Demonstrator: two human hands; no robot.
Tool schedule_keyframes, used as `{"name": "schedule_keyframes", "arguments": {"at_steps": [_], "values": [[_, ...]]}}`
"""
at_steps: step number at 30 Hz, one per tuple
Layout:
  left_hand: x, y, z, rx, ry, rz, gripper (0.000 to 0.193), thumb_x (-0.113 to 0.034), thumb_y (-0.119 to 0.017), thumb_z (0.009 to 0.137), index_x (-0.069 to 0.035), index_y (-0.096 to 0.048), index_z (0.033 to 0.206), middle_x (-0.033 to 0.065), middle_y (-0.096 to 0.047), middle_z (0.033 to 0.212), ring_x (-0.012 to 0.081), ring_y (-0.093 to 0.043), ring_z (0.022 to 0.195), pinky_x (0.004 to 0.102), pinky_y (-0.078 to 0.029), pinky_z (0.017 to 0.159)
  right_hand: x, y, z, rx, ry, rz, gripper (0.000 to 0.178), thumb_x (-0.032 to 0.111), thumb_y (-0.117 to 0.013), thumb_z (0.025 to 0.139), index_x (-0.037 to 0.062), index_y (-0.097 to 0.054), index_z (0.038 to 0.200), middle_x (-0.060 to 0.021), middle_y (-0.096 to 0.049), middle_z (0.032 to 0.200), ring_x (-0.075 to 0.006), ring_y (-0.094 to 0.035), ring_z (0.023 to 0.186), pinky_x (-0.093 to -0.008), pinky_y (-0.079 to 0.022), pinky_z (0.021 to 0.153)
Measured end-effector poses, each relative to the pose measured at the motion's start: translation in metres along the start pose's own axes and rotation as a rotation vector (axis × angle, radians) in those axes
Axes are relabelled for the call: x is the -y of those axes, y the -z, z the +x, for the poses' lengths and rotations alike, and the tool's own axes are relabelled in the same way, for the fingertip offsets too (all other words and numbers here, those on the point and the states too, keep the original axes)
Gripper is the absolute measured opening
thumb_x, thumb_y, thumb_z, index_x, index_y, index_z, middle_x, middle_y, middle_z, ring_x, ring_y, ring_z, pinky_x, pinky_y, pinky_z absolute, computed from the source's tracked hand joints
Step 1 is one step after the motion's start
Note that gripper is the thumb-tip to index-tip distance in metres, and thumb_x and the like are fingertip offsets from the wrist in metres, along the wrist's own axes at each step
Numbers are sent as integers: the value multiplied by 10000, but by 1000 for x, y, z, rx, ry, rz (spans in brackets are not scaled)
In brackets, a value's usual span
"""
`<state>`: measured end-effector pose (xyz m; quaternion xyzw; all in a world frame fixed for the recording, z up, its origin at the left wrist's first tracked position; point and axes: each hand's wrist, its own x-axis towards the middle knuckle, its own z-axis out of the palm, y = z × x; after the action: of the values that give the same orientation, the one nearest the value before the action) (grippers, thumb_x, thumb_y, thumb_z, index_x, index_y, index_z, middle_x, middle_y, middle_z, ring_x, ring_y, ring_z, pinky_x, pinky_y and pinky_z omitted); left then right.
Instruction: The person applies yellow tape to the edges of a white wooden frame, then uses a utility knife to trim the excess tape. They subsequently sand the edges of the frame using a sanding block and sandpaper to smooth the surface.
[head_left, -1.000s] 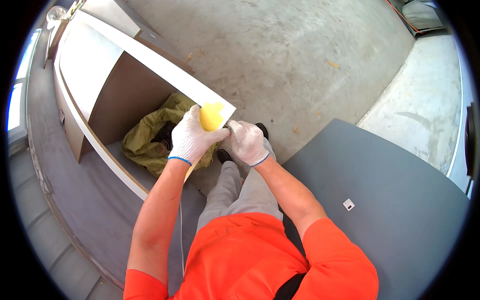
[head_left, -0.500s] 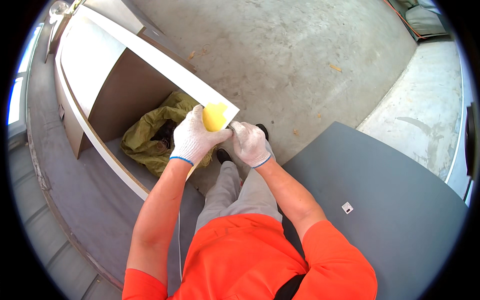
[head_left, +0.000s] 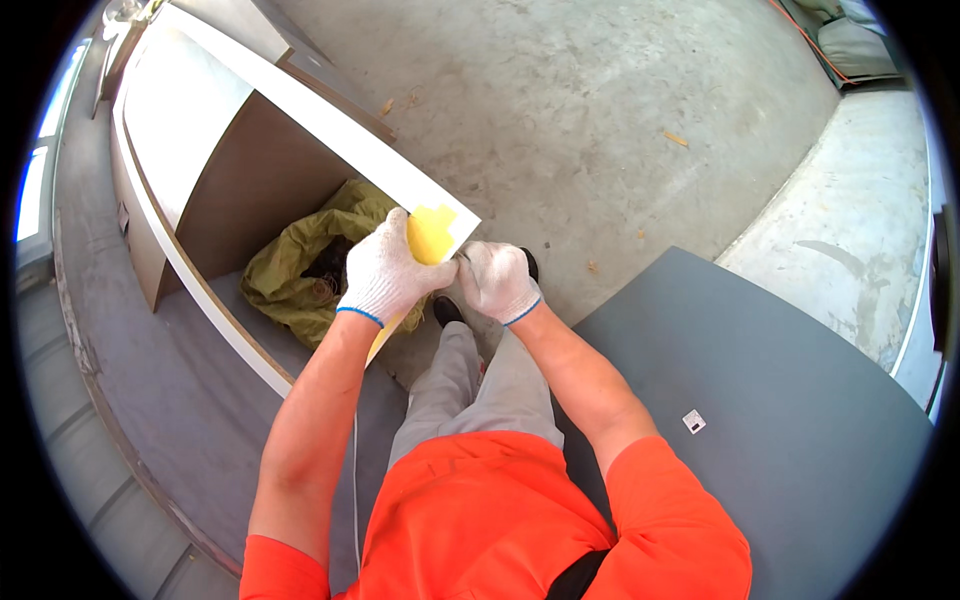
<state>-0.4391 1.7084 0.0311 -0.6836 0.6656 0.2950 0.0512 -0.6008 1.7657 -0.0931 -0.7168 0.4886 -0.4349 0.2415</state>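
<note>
A white-edged cabinet carcass (head_left: 325, 120) lies on the left, its open side toward me. At its near corner is a yellow patch (head_left: 430, 236) with a stepped edge. My left hand (head_left: 385, 265), in a white knit glove with a blue cuff, wraps round that corner, its thumb stretched along the edge beside the patch. Close against the thumb tip, my right hand (head_left: 498, 280), gloved the same way, is closed at the very corner. Whatever its fingers pinch is hidden.
An olive woven sack (head_left: 290, 265) sits crumpled within the cabinet frame. To the right lies a large dark grey panel (head_left: 760, 390) with a small white label (head_left: 694, 421). Scraps (head_left: 676, 139) dot the concrete floor. A thin white cord (head_left: 356, 490) hangs near my left arm.
My right hand has turned slightly at the corner and shifted a little toward the left thumb. The left hand keeps its hold on the frame.
</note>
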Motion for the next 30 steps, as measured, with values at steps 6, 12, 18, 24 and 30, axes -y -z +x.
{"name": "schedule_keyframes", "arguments": {"at_steps": [6, 12, 18, 24, 30], "values": [[-3, 1, 0, 3, 14, -21, 683, -445, -804, 677, 5, -630, 1159, 218, -745, 1037, 376, -730, 1014, 412, -562, 901, -5, -1, 4, 38, -46, 86, 72, 107, -667, 850, 47, -649, 887, -172, -666, 704, -395, -663, 616, -483, -529, 553], [-4, 0, 0, -3, 11, -35, 684, -444, -788, 671, 17, -630, 1151, 229, -747, 1020, 375, -741, 982, 413, -576, 885, -12, -7, 5, 30, -51, 181, 98, 112, -662, 854, 39, -676, 917, -175, -677, 716, -395, -673, 628, -482, -537, 564], [-11, 1, 1, 4, 9, -10, 744, -471, -794, 668, 21, -630, 1201, 228, -748, 1040, 359, -741, 1008, 408, -570, 912, -50, -24, -43, 264, -260, -58, 174, 208, -620, 933, 49, -652, 871, -199, -695, 735, -409, -693, 678, -514, -551, 609], [-9, 10, -7, 52, 21, -16, 906, -458, -814, 695, 32, -548, 1410, 253, -706, 1225, 353, -700, 1149, 401, -537, 1006, -16, -29, -118, 425, -489, -176, 266, 291, -572, 989, 78, -598, 831, -202, -685, 695, -410, -696, 671, -549, -546, 615], [52, 33, -62, -82, 136, -321, 949, -470, -807, 769, 30, -486, 1508, 252, -620, 1390, 340, -636, 1268, 390, -497, 1080, 32, -31, -94, 277, -290, -132, 205, 267, -627, 965, 90, -616, 864, -169, -685, 709, -396, -688, 649, -525, -545, 586]]}}
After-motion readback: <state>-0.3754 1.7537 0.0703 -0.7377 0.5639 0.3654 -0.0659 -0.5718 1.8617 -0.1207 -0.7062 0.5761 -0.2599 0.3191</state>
